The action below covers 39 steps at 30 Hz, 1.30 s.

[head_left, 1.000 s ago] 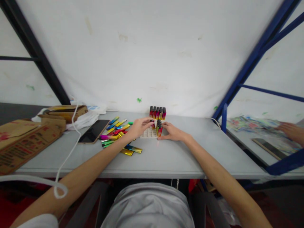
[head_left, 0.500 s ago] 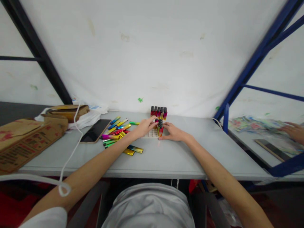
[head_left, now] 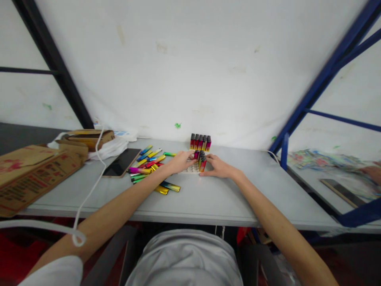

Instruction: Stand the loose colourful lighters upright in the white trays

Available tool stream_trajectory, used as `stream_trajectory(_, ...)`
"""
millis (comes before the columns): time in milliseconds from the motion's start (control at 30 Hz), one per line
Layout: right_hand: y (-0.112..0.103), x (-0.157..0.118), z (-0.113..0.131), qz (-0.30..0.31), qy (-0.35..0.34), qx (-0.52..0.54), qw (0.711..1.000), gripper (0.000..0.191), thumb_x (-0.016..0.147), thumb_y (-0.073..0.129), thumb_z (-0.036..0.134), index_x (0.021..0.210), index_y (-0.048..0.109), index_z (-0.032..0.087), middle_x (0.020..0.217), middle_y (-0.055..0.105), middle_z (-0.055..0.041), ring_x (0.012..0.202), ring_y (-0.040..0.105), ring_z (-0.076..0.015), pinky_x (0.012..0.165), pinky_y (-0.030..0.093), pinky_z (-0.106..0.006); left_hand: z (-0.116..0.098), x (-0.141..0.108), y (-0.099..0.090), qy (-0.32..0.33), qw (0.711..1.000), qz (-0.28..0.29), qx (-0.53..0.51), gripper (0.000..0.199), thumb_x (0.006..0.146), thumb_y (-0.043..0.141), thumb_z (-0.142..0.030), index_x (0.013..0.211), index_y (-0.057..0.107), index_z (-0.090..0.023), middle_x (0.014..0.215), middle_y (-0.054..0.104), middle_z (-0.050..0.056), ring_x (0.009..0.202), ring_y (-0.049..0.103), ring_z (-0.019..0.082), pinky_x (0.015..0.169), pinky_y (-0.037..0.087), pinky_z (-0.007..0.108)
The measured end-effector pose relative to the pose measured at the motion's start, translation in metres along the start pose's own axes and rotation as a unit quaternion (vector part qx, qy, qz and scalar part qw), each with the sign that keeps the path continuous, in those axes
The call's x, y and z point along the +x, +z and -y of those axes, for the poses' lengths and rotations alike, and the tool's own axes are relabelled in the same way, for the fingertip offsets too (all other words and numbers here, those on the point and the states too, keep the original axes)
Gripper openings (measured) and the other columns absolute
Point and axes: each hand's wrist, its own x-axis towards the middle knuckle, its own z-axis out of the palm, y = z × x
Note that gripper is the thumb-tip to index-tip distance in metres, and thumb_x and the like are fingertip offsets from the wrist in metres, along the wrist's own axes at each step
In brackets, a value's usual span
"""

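Observation:
A small white tray with round holes (head_left: 193,169) lies between my hands. Several upright lighters (head_left: 203,162) with black tops stand at its right side. My left hand (head_left: 181,162) is at the tray's left, its thumb and fingertips closed on a dark red lighter (head_left: 196,155). My right hand (head_left: 218,167) rests on the table with thumb and fingers apart, its fingertips beside the upright lighters. Behind the tray stands a block of red and yellow lighters (head_left: 200,142). Loose colourful lighters (head_left: 148,171) lie in a pile left of my left hand.
A phone (head_left: 122,162) lies on the grey table (head_left: 205,202), left of the pile. Cardboard boxes (head_left: 35,171) and a white cable (head_left: 95,186) are further left. Past the blue frame (head_left: 315,85) at the right are a person's hand (head_left: 372,173), another phone (head_left: 342,192) and plastic wrappers.
My left hand has drawn slightly down and left, and its fingertips sit lower at the dark red lighter. My right hand has stayed beside the upright lighters. The view has shifted slightly.

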Motion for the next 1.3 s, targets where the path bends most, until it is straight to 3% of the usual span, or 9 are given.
stream_trajectory(167, 0.0, 0.001, 0.0, -0.001, 0.005, 0.005, 1.0, 0.077, 0.084, 0.073, 0.065, 0.142, 0.057, 0.017, 0.138, 0.056, -0.0172, 0.128, 0.054, -0.034, 0.114, 0.042, -0.051, 0.002, -0.007, -0.026, -0.005, 0.993, 0.001, 0.115, 0.05, 0.092, 0.046, -0.023, 0.139, 0.062, -0.014, 0.127, 0.073, 0.013, 0.119, 0.067, 0.028, 0.106, 0.047, 0.037)
stream_trajectory(300, -0.001, 0.001, 0.001, 0.005, 0.014, 0.005, 1.0, 0.077, 0.084, 0.07, 0.068, 0.139, 0.059, 0.015, 0.138, 0.056, -0.0186, 0.127, 0.054, -0.0343, 0.115, 0.042, -0.051, 0.03, -0.014, -0.05, -0.075, 0.966, 0.012, 0.248, 0.052, 0.087, 0.05, -0.021, 0.135, 0.065, -0.008, 0.134, 0.068, 0.018, 0.127, 0.061, 0.03, 0.112, 0.042, 0.038)
stream_trajectory(467, 0.0, 0.001, 0.001, 0.011, 0.022, 0.002, 1.0, 0.078, 0.085, 0.069, 0.069, 0.137, 0.059, 0.012, 0.138, 0.055, -0.0199, 0.127, 0.054, -0.0347, 0.113, 0.043, -0.051, 0.065, -0.024, -0.064, -0.141, 0.932, 0.075, 0.324, 0.039, 0.088, 0.052, -0.023, 0.12, 0.072, -0.013, 0.12, 0.071, 0.018, 0.114, 0.066, 0.03, 0.102, 0.047, 0.036)
stream_trajectory(600, 0.0, 0.001, 0.002, 0.012, 0.021, 0.0, 1.0, 0.077, 0.084, 0.07, 0.069, 0.137, 0.06, 0.013, 0.138, 0.056, -0.0196, 0.128, 0.053, -0.0351, 0.113, 0.043, -0.051, 0.067, -0.023, -0.063, -0.12, 0.944, 0.034, 0.304, 0.027, 0.088, 0.056, -0.026, 0.109, 0.071, -0.018, 0.11, 0.072, 0.015, 0.105, 0.066, 0.029, 0.093, 0.049, 0.036)
stream_trajectory(800, 0.0, 0.002, 0.002, 0.009, 0.018, 0.003, 1.0, 0.079, 0.084, 0.069, 0.069, 0.139, 0.058, 0.012, 0.136, 0.056, -0.0197, 0.126, 0.054, -0.0351, 0.113, 0.043, -0.052, 0.038, -0.018, -0.058, -0.088, 0.98, -0.117, 0.136, 0.028, 0.091, 0.059, -0.038, 0.111, 0.065, -0.021, 0.081, 0.068, 0.004, 0.077, 0.065, 0.022, 0.077, 0.049, 0.033)
stream_trajectory(967, 0.0, 0.001, 0.002, 0.005, 0.017, 0.013, 1.0, 0.08, 0.085, 0.069, 0.07, 0.14, 0.058, 0.013, 0.136, 0.056, -0.0194, 0.126, 0.054, -0.035, 0.112, 0.043, -0.053, 0.012, -0.013, -0.059, -0.046, 0.974, -0.197, -0.098, 0.039, 0.08, 0.071, -0.052, 0.098, 0.069, -0.017, 0.083, 0.066, 0.003, 0.078, 0.062, 0.018, 0.071, 0.052, 0.03)
stream_trajectory(1167, 0.0, 0.001, 0.001, 0.006, 0.018, 0.008, 1.0, 0.082, 0.084, 0.069, 0.07, 0.142, 0.057, 0.014, 0.136, 0.056, -0.0187, 0.128, 0.053, -0.035, 0.114, 0.042, -0.053, -0.013, -0.013, -0.056, -0.088, 0.909, -0.164, -0.373, 0.041, 0.077, 0.076, -0.051, 0.093, 0.06, -0.016, 0.094, 0.07, 0.006, 0.083, 0.067, 0.018, 0.078, 0.056, 0.034)
stream_trajectory(1233, 0.001, 0.001, 0.0, 0.004, 0.022, 0.007, 1.0, 0.082, 0.083, 0.07, 0.07, 0.142, 0.057, 0.014, 0.135, 0.057, -0.0192, 0.127, 0.054, -0.0354, 0.114, 0.042, -0.054, -0.02, -0.015, -0.054, -0.091, 0.886, -0.137, -0.434, 0.039, 0.079, 0.076, -0.048, 0.093, 0.055, -0.018, 0.092, 0.071, 0.006, 0.077, 0.068, 0.016, 0.078, 0.056, 0.036)
stream_trajectory(1300, 0.002, 0.001, 0.0, 0.003, 0.023, 0.008, 1.0, 0.082, 0.083, 0.071, 0.069, 0.142, 0.056, 0.014, 0.136, 0.056, -0.0195, 0.127, 0.054, -0.0353, 0.113, 0.042, -0.054, -0.026, -0.017, -0.051, -0.096, 0.87, -0.097, -0.475, 0.036, 0.082, 0.074, -0.044, 0.095, 0.05, -0.02, 0.086, 0.07, 0.004, 0.064, 0.064, 0.014, 0.067, 0.054, 0.033)
